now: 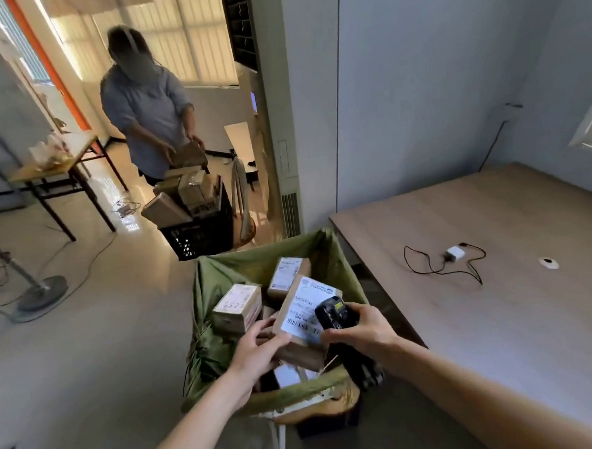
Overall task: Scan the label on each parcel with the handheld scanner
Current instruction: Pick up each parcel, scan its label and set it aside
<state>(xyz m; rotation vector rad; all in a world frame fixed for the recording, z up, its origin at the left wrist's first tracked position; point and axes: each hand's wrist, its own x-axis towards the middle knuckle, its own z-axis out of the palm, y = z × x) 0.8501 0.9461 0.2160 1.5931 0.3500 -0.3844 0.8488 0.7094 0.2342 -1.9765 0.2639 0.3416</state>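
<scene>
Scanner (335, 313) in right hand (360, 327) overlaps barcoded label (304, 313).

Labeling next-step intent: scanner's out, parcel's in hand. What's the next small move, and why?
Probably tilt the scanner in the right hand down at the barcode on the white label. The left hand grips the parcel label-up over the green bag, with the scanner right beside it.
</scene>
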